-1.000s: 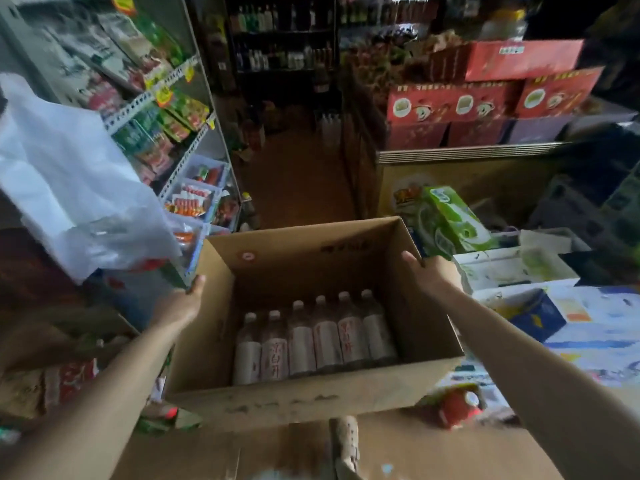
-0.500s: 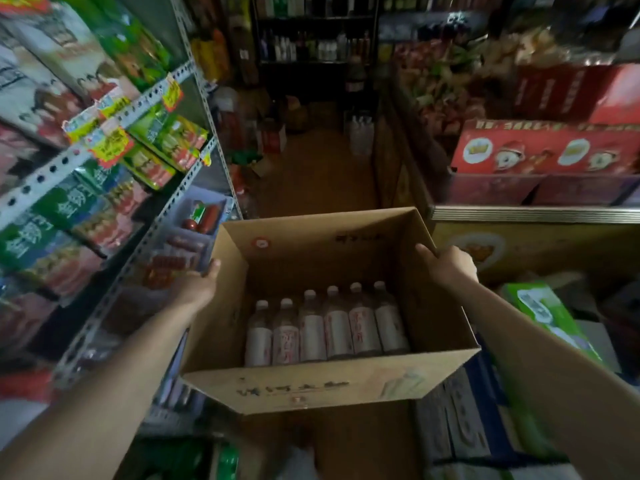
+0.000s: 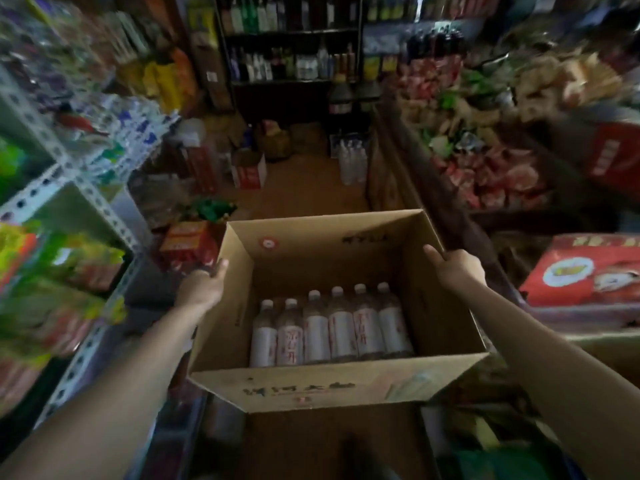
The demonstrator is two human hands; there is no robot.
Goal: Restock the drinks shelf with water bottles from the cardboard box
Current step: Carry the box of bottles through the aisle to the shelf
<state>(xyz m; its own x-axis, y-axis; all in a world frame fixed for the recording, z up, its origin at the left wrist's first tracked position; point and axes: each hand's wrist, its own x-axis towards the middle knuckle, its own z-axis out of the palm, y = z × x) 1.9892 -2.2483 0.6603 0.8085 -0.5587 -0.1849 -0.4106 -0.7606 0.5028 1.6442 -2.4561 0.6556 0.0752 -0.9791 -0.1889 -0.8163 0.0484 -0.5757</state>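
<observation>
Carrying the cardboard box (image 3: 332, 386) down the aisle: left hand (image 3: 204, 287) and right hand (image 3: 457, 270) grip its side walls. Next, probably, set it down by the blurred drinks shelf (image 3: 291, 57) and lift out water bottles (image 3: 329, 327).

Cardboard box (image 3: 332, 386) farther down the aisle (dark bottle shelf (image 3: 294, 81) nearer).

An open brown cardboard box (image 3: 332, 386), flaps up, is carried in a shop aisle; six white-labelled, white-capped water bottles (image 3: 330, 329) stand upright in a row along its near wall.
</observation>
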